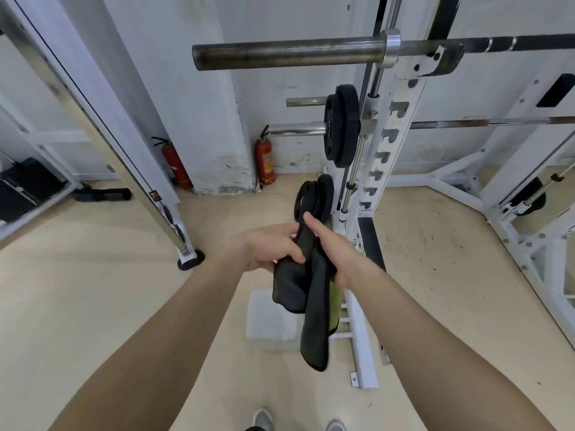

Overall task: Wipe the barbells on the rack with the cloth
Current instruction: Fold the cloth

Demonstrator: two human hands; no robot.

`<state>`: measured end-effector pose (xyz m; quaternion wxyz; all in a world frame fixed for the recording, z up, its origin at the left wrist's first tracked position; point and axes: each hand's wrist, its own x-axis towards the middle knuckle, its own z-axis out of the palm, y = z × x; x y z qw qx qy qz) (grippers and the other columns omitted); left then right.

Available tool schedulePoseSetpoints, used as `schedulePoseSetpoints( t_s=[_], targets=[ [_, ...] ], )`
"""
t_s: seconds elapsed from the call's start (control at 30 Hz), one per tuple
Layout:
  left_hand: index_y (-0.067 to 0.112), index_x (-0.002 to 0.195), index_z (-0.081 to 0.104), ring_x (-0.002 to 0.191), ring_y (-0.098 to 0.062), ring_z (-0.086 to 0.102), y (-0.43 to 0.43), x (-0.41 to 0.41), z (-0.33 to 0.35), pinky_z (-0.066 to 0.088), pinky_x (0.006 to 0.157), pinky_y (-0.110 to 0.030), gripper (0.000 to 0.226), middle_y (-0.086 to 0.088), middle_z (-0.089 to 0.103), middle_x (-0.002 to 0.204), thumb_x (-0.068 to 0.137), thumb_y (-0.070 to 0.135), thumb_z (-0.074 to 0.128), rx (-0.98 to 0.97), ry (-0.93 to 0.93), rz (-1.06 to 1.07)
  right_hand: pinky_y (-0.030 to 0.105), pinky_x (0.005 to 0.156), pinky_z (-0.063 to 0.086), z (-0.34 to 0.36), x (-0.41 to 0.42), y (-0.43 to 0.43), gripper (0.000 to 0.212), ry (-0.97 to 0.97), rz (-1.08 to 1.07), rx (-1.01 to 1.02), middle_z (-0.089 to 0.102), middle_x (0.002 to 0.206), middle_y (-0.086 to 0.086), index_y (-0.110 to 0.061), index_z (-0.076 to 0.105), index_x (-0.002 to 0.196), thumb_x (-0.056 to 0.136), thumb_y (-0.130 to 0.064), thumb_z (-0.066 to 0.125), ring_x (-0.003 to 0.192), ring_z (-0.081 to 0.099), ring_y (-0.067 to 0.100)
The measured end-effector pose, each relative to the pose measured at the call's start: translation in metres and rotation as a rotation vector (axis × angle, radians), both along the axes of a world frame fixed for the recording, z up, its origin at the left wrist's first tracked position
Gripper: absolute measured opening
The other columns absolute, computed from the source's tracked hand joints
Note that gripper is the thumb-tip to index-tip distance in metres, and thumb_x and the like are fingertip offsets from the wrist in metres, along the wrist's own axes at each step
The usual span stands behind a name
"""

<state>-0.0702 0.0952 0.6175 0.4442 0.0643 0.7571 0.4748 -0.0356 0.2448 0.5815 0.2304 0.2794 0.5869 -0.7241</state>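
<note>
Standing before the white power rack [401, 126], I held the dark cloth [311, 293] in both hands at about waist height, well below the bars. My left hand [267, 244] was closed around the upper bunch of the cloth, and my right hand [336, 247] clasped it from the other side, forefinger stretched forward. The cloth was charcoal, soft and limp, gathered into thick folds, with a long tail hanging down and a strip of yellow-green showing along its right edge.

The top barbell [289, 54] rested on a hook of the rack, its dull, darkened sleeve pointing left towards me, bare of plates. A lower bar [298, 130] with a bright chrome sleeve carried black weight plates [340, 126]. More plates [311, 197] hung lower on the rack, just beyond my fingertips.

I judged that wiping had not yet begun. The main risk, as I saw it, was the loose tail: bunched like this, the cloth could snag on the rack's notches or the collar, or slip from my grasp. Pressing hard on the unloaded sleeve might also roll or tip the bar on its hooks.
</note>
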Motion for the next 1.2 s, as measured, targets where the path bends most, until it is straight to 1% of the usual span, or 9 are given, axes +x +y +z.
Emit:
schedulePoseSetpoints(
  t_s=[0.13,0.33,0.47,0.63,0.73,0.8,0.93,1.03,1.2],
  targets=[
    [0.016,0.131,0.045,0.102,-0.022,0.062,0.006,0.017,-0.005,0.053,0.08,-0.028,0.054,-0.01,0.063,0.116,0.085,-0.005,0.062,-0.109,0.303,-0.138,0.039,0.096,0.057,-0.006,0.003,0.011,0.03,-0.012,-0.043,0.01,0.077,0.103,0.008,-0.01,0.074,0.104,0.091,-0.037,0.07,0.101,0.072,0.029],
    [0.018,0.097,0.046,0.075,-0.018,0.06,0.003,0.043,-0.056,0.046,0.068,-0.033,0.021,-0.004,0.065,0.085,0.092,0.023,0.066,-0.165,0.605,0.161,0.044,0.083,0.057,0.0,-0.007,0.014,0.018,0.062,-0.325,-0.018,0.071,0.09,0.024,0.0,0.068,0.098,0.091,-0.015,0.06,0.082,0.067,0.031],
    [0.012,0.087,0.06,0.073,-0.014,0.055,-0.017,0.051,-0.082,0.041,0.074,-0.029,0.015,0.0,0.06,0.077,0.1,0.018,0.058,0.07,0.384,0.304,0.038,0.073,0.056,0.011,-0.021,0.029,0.015,0.001,-0.34,-0.112,0.067,0.066,0.01,-0.009,0.064,0.081,0.091,-0.019,0.062,0.068,0.063,0.027],
    [0.008,0.103,0.06,0.088,-0.025,0.066,-0.021,0.035,-0.071,0.058,0.077,-0.045,0.015,-0.011,0.07,0.099,0.106,0.016,0.047,0.295,0.167,0.722,0.044,0.1,0.055,-0.005,-0.034,0.047,0.031,0.022,-0.19,-0.024,0.077,0.106,0.011,-0.009,0.072,0.113,0.091,-0.03,0.076,0.103,0.071,0.027],
    [0.008,0.112,0.065,0.091,-0.027,0.07,-0.015,0.025,-0.064,0.06,0.076,-0.041,0.017,-0.017,0.072,0.107,0.103,0.02,0.056,0.355,0.064,0.825,0.034,0.087,0.059,-0.017,-0.032,0.055,0.018,0.02,-0.057,0.101,0.073,0.108,0.017,-0.002,0.07,0.108,0.098,-0.017,0.067,0.096,0.068,0.024],
    [0.007,0.115,0.065,0.091,-0.026,0.071,-0.005,0.023,-0.061,0.061,0.076,-0.038,0.021,-0.018,0.072,0.106,0.098,0.019,0.065,0.337,0.017,0.835,0.029,0.065,0.057,-0.027,-0.027,0.059,0.018,0.011,-0.012,0.2,0.067,0.106,0.018,0.001,0.066,0.114,0.097,-0.002,0.063,0.088,0.064,0.024],
    [0.011,0.115,0.052,0.071,-0.023,0.068,0.012,0.032,-0.061,0.057,0.058,-0.03,0.033,-0.019,0.07,0.09,0.091,0.017,0.074,0.21,0.12,0.787,0.021,0.054,0.057,-0.032,-0.012,0.056,0.036,0.097,0.032,0.39,0.072,0.104,0.019,0.001,0.065,0.114,0.082,-0.001,0.081,0.072,0.07,0.02],
    [0.01,0.101,0.063,0.072,-0.023,0.071,0.017,0.038,-0.054,0.06,0.065,-0.03,0.008,-0.018,0.07,0.084,0.095,0.006,0.065,0.269,0.123,0.747,0.022,0.056,0.059,-0.024,0.0,0.044,0.023,0.168,0.052,0.362,0.07,0.084,0.013,-0.002,0.069,0.095,0.079,-0.004,0.085,0.059,0.066,0.015],
    [0.01,0.098,0.074,0.084,-0.016,0.075,0.004,0.048,-0.041,0.059,0.074,-0.021,0.028,-0.014,0.075,0.093,0.091,-0.011,0.057,0.333,0.163,0.594,0.028,0.071,0.06,-0.006,0.014,0.035,0.009,0.266,0.118,0.153,0.076,0.081,0.002,-0.013,0.074,0.091,0.088,-0.005,0.076,0.073,0.072,0.013]
  ],
)
